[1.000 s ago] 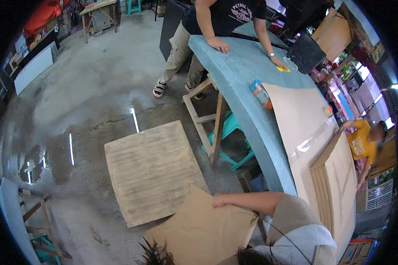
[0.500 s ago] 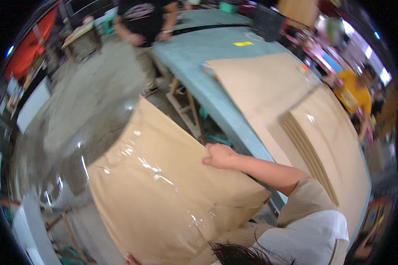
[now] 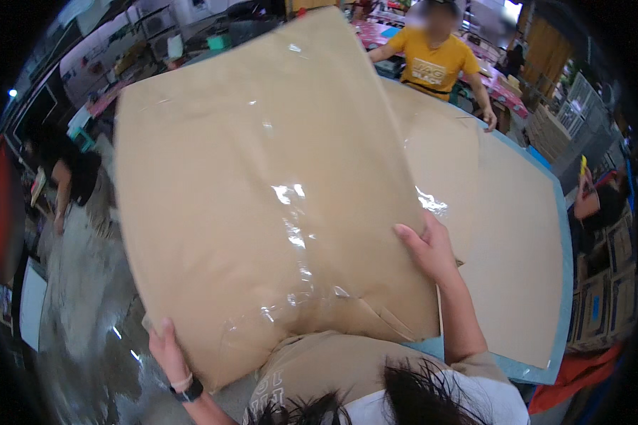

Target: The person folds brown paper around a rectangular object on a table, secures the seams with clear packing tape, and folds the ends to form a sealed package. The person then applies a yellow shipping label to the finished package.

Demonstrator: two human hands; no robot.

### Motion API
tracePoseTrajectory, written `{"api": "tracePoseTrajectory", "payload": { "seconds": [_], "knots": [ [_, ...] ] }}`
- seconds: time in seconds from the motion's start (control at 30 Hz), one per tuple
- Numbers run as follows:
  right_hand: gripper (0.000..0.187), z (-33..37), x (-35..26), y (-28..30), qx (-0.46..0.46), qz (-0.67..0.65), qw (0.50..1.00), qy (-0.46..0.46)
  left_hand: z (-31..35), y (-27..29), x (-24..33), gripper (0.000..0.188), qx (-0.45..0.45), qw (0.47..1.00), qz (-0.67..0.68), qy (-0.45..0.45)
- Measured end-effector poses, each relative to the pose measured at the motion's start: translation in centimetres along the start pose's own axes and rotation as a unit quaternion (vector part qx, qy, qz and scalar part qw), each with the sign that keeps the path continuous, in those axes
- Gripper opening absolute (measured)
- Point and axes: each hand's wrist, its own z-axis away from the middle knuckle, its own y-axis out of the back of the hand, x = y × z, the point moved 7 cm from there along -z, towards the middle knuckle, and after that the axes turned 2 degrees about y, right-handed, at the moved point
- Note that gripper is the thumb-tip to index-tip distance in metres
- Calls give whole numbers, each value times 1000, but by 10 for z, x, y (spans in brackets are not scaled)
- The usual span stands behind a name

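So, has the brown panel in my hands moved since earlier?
Yes, the brown panel swung rightward toward the blue table, now overlapping its left side in view.

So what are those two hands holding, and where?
A big brown sheet: the left hand holds its left edge near the bottom, the right hand its right edge.

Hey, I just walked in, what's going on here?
Someone is holding a large, flat brown panel with clear tape on its face, the left hand at its lower left edge and the right hand at its right edge. To the right, brown sheeting covers most of a light blue table. A person in a yellow shirt stands at its far side.
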Motion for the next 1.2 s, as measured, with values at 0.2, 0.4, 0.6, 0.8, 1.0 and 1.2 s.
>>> {"api": "tracePoseTrajectory", "payload": {
  "seconds": [0.2,0.4,0.6,0.8,1.0,1.2],
  "knots": [
    [33,20,101,99,150,-26,971,-183,-106,-195,61,39,-183,929,-264,-183],
    [37,20,184,133,208,-58,925,-313,-242,-358,15,43,-356,883,-306,-3],
    [51,-48,230,184,254,113,899,-337,-301,-486,-36,48,-358,901,-233,-80],
    [58,-81,221,208,284,403,824,-281,-252,-518,12,50,-403,875,-239,-119],
    [57,53,195,148,183,167,879,-407,-210,-404,-15,75,-595,780,-158,-113],
    [52,74,178,115,188,201,926,-259,-231,-404,-17,72,-542,775,-251,-204]
  ]
}}
